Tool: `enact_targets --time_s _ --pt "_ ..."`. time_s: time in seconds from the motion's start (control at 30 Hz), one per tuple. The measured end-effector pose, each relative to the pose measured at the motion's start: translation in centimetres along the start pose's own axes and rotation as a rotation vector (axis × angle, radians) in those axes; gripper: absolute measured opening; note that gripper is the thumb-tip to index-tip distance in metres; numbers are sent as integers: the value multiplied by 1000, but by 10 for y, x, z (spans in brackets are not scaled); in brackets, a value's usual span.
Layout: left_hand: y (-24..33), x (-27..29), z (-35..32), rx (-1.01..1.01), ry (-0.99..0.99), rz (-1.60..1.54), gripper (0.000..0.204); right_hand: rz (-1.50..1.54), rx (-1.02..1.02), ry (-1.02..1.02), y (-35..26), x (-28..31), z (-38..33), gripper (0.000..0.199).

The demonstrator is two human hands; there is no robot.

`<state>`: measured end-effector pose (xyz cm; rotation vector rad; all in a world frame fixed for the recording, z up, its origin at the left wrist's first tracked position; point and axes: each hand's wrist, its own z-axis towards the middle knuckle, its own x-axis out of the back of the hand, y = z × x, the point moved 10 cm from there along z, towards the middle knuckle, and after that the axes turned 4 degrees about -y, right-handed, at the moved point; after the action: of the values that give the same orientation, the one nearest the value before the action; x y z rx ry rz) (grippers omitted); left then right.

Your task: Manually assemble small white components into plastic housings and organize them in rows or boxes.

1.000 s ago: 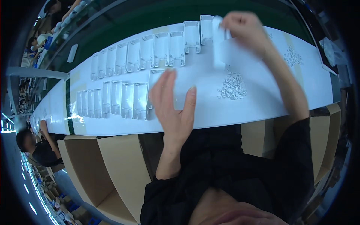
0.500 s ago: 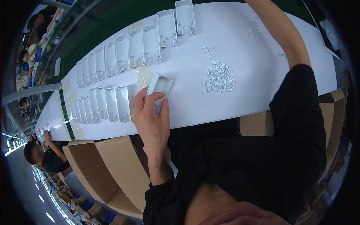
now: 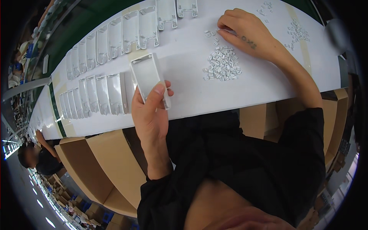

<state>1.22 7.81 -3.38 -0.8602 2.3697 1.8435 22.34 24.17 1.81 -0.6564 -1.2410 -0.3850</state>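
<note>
My left hand (image 3: 151, 111) grips a white plastic casing (image 3: 148, 74), a shallow rectangular tray shape, with its hollow side facing up. The thumb presses on the near part of the casing and the fingers wrap beneath it. My right hand (image 3: 245, 30) is over the table, its thumb and fingers drawn together beside a few loose small clips. What its fingertips pinch, if anything, is hidden. Just nearer to me lies a pile of small white plastic clips (image 3: 223, 64).
A back row of white casings (image 3: 129, 32) and a nearer row of casings (image 3: 102, 94) cover the left of the white table (image 3: 184, 92). More small clips (image 3: 298, 31) lie at the right. Cardboard boxes (image 3: 111, 161) stand below the table's edge. Another person (image 3: 48, 161) works at the far left.
My right hand has come in from the far right to beside the clips. My left hand has turned the casing hollow side up, thumb now on it. The view has shifted slightly.
</note>
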Motion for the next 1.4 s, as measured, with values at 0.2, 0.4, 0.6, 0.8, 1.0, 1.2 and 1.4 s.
enact_targets --time_s 0.2,0.4,0.6,0.8,1.0,1.2,1.4 --pt "-15 -25 -5 80 -149 -141 45 -203 79 -65 -18 -2 12 6" --pt "-14 -46 -10 75 -208 -261 44 613 -132 -90 -47 -8 -9 4" --pt "-11 -59 -12 86 -291 -349 48 660 -68 96 -88 -6 -23 2" --pt "-17 -48 -12 99 -235 -369 48 485 -31 239 -103 -8 -27 2" --pt "-23 -39 -7 96 -290 -552 45 652 -138 203 -98 -15 -27 4" --pt "-10 -35 -7 -24 -223 -576 42 1183 -382 -78 -135 -33 -32 7" --pt "-15 -37 -10 6 -294 -615 41 1187 -364 -24 -142 -48 -32 7"
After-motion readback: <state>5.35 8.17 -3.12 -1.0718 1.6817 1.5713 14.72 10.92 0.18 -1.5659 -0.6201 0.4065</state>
